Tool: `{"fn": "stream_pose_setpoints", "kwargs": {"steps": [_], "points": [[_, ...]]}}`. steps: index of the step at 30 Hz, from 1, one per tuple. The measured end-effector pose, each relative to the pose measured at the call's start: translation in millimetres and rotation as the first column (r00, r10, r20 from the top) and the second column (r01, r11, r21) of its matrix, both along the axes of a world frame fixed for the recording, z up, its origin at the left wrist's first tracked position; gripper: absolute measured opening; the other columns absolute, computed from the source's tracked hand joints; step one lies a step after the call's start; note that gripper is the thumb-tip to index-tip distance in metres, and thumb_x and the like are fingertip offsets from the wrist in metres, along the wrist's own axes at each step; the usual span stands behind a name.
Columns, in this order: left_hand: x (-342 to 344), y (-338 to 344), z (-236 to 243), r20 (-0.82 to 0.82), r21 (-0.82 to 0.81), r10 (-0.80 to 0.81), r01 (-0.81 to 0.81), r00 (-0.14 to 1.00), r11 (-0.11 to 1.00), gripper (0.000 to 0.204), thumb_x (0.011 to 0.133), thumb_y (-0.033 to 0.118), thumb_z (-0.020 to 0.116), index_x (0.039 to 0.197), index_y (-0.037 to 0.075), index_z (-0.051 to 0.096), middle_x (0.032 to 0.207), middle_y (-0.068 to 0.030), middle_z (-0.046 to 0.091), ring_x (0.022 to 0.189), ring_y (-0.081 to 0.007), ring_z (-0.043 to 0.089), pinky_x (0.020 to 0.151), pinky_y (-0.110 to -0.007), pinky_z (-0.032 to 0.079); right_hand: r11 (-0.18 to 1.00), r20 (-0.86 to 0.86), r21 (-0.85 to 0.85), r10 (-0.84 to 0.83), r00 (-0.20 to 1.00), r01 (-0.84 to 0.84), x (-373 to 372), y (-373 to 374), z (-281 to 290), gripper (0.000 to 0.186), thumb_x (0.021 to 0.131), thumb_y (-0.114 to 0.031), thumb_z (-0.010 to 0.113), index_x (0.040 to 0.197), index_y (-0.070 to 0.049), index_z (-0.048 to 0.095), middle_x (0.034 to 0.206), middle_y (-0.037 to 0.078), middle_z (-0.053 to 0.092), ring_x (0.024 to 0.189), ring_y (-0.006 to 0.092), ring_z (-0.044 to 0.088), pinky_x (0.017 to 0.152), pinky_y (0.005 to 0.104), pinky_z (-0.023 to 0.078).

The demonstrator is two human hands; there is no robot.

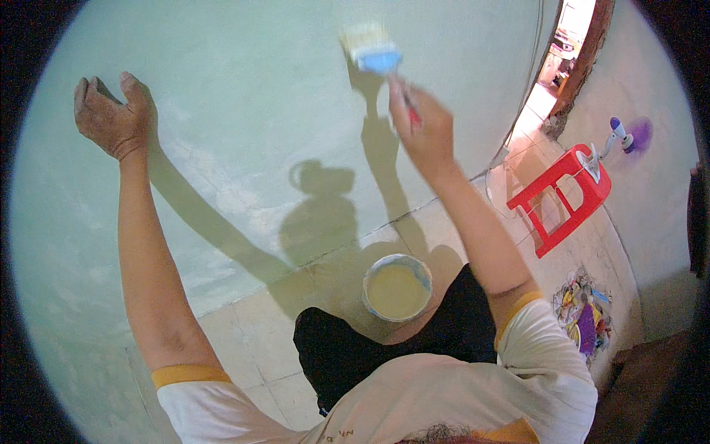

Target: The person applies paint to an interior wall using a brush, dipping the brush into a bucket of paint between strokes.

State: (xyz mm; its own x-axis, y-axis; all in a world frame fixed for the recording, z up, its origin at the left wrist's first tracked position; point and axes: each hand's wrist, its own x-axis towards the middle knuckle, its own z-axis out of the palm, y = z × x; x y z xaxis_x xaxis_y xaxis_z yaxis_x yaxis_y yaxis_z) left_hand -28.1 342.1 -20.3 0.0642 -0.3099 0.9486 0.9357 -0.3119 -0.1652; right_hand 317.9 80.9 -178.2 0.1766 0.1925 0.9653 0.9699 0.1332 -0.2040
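Observation:
My right hand (423, 127) is closed round the handle of a wide paintbrush (378, 61). The brush has a blue band and pale bristles, blurred at their tips, up against the light green wall (244, 66). To the left, my left hand (112, 117) is raised to the wall, holding nothing, its fingers loosely bent and the thumb apart from them. Between my knees on the floor stands a round bucket (367, 275) with pale yellowish-green liquid (398, 291) in it, like paint.
At the right, a red plastic stool (551, 185) carries a small fan (617, 139) with purple blades. A heap of mixed litter (584, 314) lies on the tiled floor (277, 337) near the right wall. Beyond the stool is a bright doorway (566, 55) with a rough brown edge.

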Motion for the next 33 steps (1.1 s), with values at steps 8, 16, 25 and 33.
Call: {"fn": "stream_pose_setpoints", "kwargs": {"steps": [8,16,25,33], "points": [[0,3,4,-0.031,0.043,0.142,-0.14,0.989,0.989,0.059,0.08,0.049,0.061,0.107,-0.003,0.065,0.12,-0.0239,0.061,0.115,-0.0369,0.056,0.101,-0.047,0.039,0.931,-0.515,-0.323,-0.023,0.857,-0.169,-23,-50,-205,0.017,0.093,-0.015,0.061,0.097,-0.001,0.068,0.069,0.014,0.062,0.057,0.0184,0.06,0.053,0.0303,0.046],[-6,11,6,-0.041,0.098,0.161,-0.156,0.986,0.983,0.06,0.078,0.05,0.061,0.103,-0.003,0.066,0.118,-0.0239,0.062,0.111,-0.0378,0.058,0.097,-0.048,0.042,0.928,-0.419,-0.363,-0.077,0.905,-0.09,17,-26,-130,0.029,0.095,-0.025,0.059,0.085,0.0,0.067,0.058,0.009,0.058,0.051,0.012,0.059,0.048,0.0306,0.046],[-25,29,9,-0.078,-0.003,0.215,-0.215,0.974,0.977,0.059,0.082,0.054,0.057,0.098,-0.003,0.066,0.117,-0.023,0.061,0.113,-0.037,0.056,0.1,-0.048,0.038,0.989,-0.495,0.005,0.131,0.859,-0.148,4,-50,10,0.029,0.094,-0.028,0.059,0.091,-0.001,0.069,0.069,0.017,0.064,0.055,0.0261,0.063,0.055,0.0345,0.048],[-8,13,4,-0.02,0.03,0.037,-0.036,0.999,0.999,0.065,0.083,0.053,0.056,0.115,-0.003,0.059,0.129,-0.023,0.054,0.123,-0.0363,0.048,0.105,-0.048,0.032,0.866,-0.439,-0.493,-0.162,0.884,-0.087,3,-45,-158,0.026,0.093,-0.025,0.059,0.089,-0.001,0.069,0.059,0.015,0.059,0.049,0.0197,0.06,0.05,0.0331,0.046]]}}
